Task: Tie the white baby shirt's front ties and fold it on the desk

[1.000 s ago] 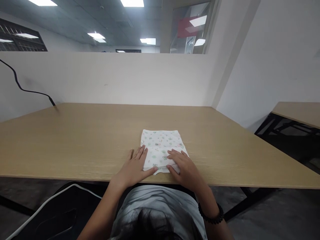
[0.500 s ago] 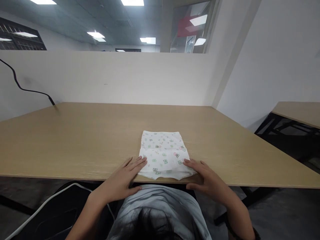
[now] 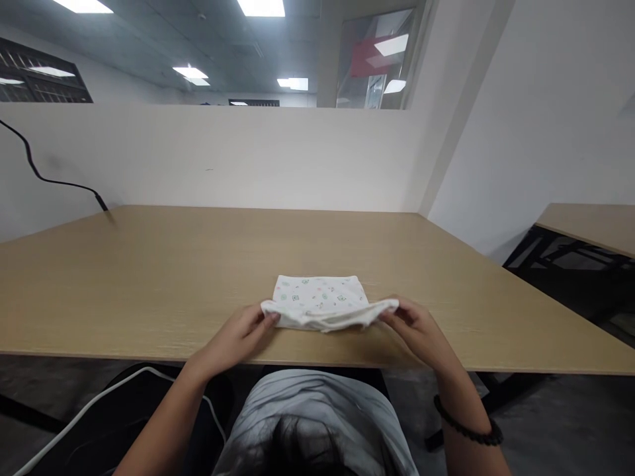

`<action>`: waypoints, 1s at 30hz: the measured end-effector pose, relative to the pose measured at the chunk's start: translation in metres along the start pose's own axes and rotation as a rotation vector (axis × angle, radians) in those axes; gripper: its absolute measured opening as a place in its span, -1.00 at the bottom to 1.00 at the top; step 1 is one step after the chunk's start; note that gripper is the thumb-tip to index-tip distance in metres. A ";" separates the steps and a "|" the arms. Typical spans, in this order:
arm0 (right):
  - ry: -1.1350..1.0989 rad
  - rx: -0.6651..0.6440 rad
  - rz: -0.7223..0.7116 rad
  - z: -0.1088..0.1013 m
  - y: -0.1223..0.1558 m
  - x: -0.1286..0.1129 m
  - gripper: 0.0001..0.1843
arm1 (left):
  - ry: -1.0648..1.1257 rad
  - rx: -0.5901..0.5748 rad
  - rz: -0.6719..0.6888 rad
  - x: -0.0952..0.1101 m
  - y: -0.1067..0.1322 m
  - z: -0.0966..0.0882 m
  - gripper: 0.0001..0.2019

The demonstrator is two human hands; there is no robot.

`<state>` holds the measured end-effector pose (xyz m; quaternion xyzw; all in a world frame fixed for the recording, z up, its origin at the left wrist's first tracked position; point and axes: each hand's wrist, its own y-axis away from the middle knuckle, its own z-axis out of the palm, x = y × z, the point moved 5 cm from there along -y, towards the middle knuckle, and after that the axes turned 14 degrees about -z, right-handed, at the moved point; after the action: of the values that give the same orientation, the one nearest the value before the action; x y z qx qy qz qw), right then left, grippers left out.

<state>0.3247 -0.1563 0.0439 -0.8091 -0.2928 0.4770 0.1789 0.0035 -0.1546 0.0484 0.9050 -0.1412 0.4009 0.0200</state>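
A white cloth [image 3: 320,291] with a small green and pink print lies on the wooden table in front of me. Its near edge is lifted off the tabletop and sags in the middle between my hands. My left hand [image 3: 241,335] pinches the left corner of that edge, thumb underneath. At the right corner, my right hand [image 3: 417,330] grips the edge in the same way. The far part of the cloth rests flat. What kind of cloth item this is, I cannot tell.
The wooden table [image 3: 149,277] spreads to both sides and back to a white partition [image 3: 258,158]. A black cable [image 3: 64,180] hangs down at the far left. Another table [image 3: 590,225] stands at the right. A white cord [image 3: 104,398] runs below the table's front edge.
Both hands lay flat on the cloth's near part; now they hold its near corners. The near edge has been raised and moved away from me, and the cloth covers less depth.
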 end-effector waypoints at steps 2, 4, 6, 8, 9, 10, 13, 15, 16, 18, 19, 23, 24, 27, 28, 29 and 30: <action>-0.060 -0.018 0.040 0.001 -0.025 0.004 -0.56 | -0.011 0.062 -0.051 0.000 -0.020 -0.006 -0.56; -0.102 -0.080 0.079 0.004 -0.050 0.014 -0.50 | -0.004 0.066 -0.083 -0.001 -0.044 -0.010 -0.57; -0.093 -0.127 0.142 0.008 -0.071 0.031 -0.47 | -0.016 0.092 -0.137 -0.006 -0.067 -0.014 -0.62; -0.039 -0.174 0.217 0.015 -0.086 0.053 -0.51 | -0.049 0.101 -0.206 -0.015 -0.085 -0.014 -0.69; -0.015 -0.202 0.248 0.019 -0.090 0.064 -0.55 | -0.060 0.086 -0.231 -0.019 -0.093 -0.012 -0.73; 0.014 -0.228 0.274 0.023 -0.093 0.074 -0.59 | -0.068 0.061 -0.255 -0.024 -0.099 -0.009 -0.77; 0.187 -0.258 0.331 0.032 -0.095 0.097 -0.71 | -0.097 0.005 -0.348 -0.038 -0.109 0.002 -0.86; 0.338 -0.241 0.342 0.033 -0.093 0.104 -0.75 | -0.122 0.019 -0.398 -0.045 -0.112 0.006 -0.88; 0.399 -0.222 0.334 0.032 -0.091 0.104 -0.76 | -0.127 0.038 -0.407 -0.047 -0.112 0.006 -0.88; 0.489 -0.173 0.301 0.031 -0.088 0.102 -0.70 | -0.127 0.079 -0.402 -0.048 -0.113 0.003 -0.84; 0.527 -0.158 0.286 0.031 -0.086 0.100 -0.64 | -0.131 0.097 -0.389 -0.048 -0.113 0.001 -0.80; 0.678 -0.182 0.211 0.031 -0.081 0.087 -0.45 | -0.231 0.221 -0.284 -0.043 -0.109 -0.008 -0.61; 0.704 -0.161 0.152 0.030 -0.082 0.081 -0.42 | -0.262 0.272 -0.234 -0.039 -0.108 -0.010 -0.57; 0.728 -0.081 -0.111 0.032 -0.086 0.055 -0.36 | -0.338 0.283 0.005 -0.022 -0.102 0.002 -0.47; 0.725 -0.088 -0.183 0.036 -0.086 0.048 -0.35 | -0.372 0.209 0.089 -0.018 -0.100 0.012 -0.44; 0.721 -0.124 -0.228 0.043 -0.086 0.043 -0.33 | -0.414 0.113 0.147 -0.015 -0.098 0.023 -0.40; 0.716 -0.183 -0.243 0.050 -0.085 0.040 -0.31 | -0.461 0.016 0.171 -0.014 -0.097 0.033 -0.37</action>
<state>0.2701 -0.0652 0.0409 -0.8965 -0.3468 0.1116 0.2521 0.0443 -0.0628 0.0234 0.9574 -0.2149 0.1852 -0.0540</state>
